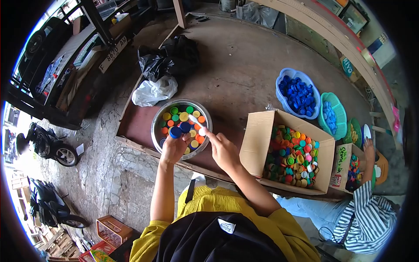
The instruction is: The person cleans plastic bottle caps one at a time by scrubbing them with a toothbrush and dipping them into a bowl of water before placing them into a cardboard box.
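1. Left hand (174,150), just left of frame centre: fingers closed on dark blue caps (175,132), two visible above the basin; couldn't tell if more sat under the fingers.
2. Right hand (224,152), centre: narrow grip on a thin white tool (195,120), its end slanting up-left over the basin. Contact with a cap couldn't be told.
3. Metal basin (154,124), left of centre, held multicoloured loose caps (183,116); liquid inside not confirmable.
4. Cardboard box (255,142), right of centre, held many mixed caps (297,153); blue basket (280,89), upper right, held blue caps (299,96).
5. Likely risk: a held cap could have slipped into the basin if the left fingers loosened or the tool knocked it.
6. Basin sat near the table edge (135,145); a forearm bump could have tipped it.
7. Right elbow near the box: a wide swing could have caught its flap.
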A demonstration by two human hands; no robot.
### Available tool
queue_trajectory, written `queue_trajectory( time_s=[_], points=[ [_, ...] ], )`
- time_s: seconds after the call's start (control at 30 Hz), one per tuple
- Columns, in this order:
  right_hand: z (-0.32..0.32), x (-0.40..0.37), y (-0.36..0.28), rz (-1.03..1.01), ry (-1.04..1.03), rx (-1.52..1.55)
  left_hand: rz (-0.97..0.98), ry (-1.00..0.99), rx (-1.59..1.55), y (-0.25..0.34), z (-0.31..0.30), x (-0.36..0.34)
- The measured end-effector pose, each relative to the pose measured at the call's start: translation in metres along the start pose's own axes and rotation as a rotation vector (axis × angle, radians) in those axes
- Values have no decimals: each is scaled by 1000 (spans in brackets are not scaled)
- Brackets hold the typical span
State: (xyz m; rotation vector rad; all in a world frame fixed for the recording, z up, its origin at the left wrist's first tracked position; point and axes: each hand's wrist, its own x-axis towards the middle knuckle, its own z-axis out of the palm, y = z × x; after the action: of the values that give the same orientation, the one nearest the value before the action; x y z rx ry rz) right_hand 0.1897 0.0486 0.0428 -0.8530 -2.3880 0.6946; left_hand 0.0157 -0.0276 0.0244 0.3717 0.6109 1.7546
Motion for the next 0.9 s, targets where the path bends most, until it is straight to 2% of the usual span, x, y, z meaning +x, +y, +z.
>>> queue_trajectory(
  time_s=[0.03,0.13,0.17,0.2,0.27,0.3,0.4,0.43,0.47,0.5,0.53,0.6,0.63,0.73,0.77,0.8,0.87,0.9],
  points=[
    [-4,2,-2,-11,13,39,8,27,5,0,5,-1],
    [3,-4,-10,-313,10,91,35,106,119,-2,7,1],
    [2,-4,-10,-142,-43,55,-3,-58,9,-5,-11,4],
    [0,5,-4,-23,-114,-50,-15,-21,18,-6,-11,1],
    [-5,19,1,-14,-76,-32,-29,48,38,-7,-8,0],
    [-8,24,-3,-61,-66,51,-34,-19,12,-6,-9,-1],
    [5,41,-21,-12,-11,608,-17,41,145,-8,-10,-1],
    [5,47,-27,-104,15,635,-59,48,150,-7,-7,-3],
    [0,50,-32,-53,-128,678,-101,56,156,-5,-3,-6],
    [8,53,-26,-46,-219,619,-117,-93,-15,-8,-24,-4],
    [16,57,-22,-40,-309,558,-94,-48,41,-6,-17,-5],
    [23,58,-19,-65,-264,658,-45,39,150,-5,-4,-4],
    [24,59,-19,-77,-245,706,-53,7,163,-4,-7,-4],
    [19,63,-23,49,-259,770,-22,46,170,-7,-5,-4],
    [16,66,-24,56,-190,802,-60,89,247,-7,-14,-3],
    [1,71,-28,61,-178,728,-14,115,427,-3,-16,-3],
    [0,78,-19,-134,27,471,77,165,785,3,-19,-2],
    [0,80,-16,-154,76,459,124,193,933,12,-12,-4]
  ],
)
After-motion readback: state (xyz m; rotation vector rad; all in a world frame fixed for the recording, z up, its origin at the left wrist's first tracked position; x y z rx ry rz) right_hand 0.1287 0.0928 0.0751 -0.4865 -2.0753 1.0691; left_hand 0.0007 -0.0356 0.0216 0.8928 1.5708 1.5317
